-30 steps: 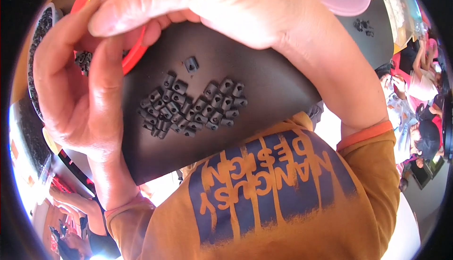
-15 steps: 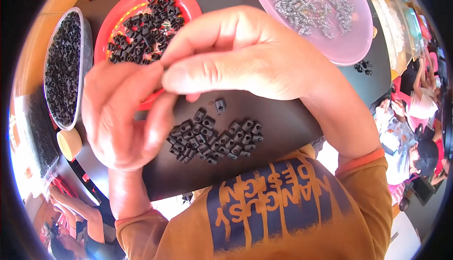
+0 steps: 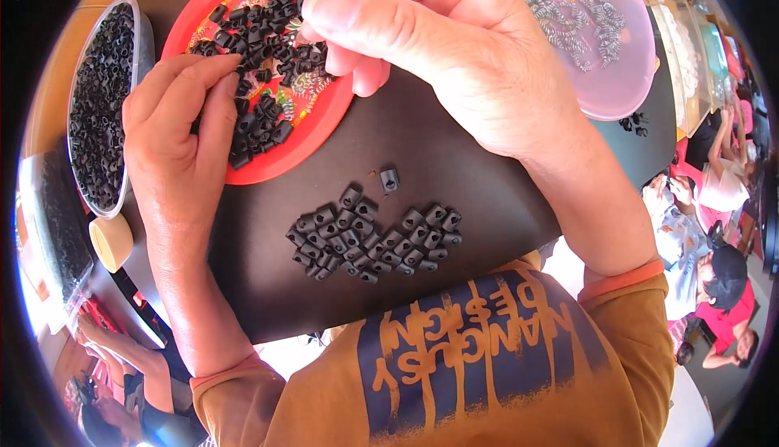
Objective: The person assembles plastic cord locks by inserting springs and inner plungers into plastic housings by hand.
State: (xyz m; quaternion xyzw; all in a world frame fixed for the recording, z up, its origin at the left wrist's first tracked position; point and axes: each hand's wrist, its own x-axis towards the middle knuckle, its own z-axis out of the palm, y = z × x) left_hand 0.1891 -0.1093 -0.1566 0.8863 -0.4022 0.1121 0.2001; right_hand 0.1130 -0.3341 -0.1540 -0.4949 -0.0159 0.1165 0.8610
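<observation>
Left hand [image 3: 174,118], thumb [image 3: 216,114] near forefinger [image 3: 213,69]; right hand [image 3: 466,62] apart, fingers [image 3: 369,76] curled

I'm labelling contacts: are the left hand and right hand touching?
Apart: the head view shows the red plate and black parts between the left hand and right hand.

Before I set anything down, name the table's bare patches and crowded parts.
Right of the black pile, bare tabletop reaches the right forearm; left of it, a patch reaches the left forearm. A strip separates pile from red plate. Crowded: far left, where plate, clear tub and left hand bunch together, and far right, under the pink tray of springs.
</observation>
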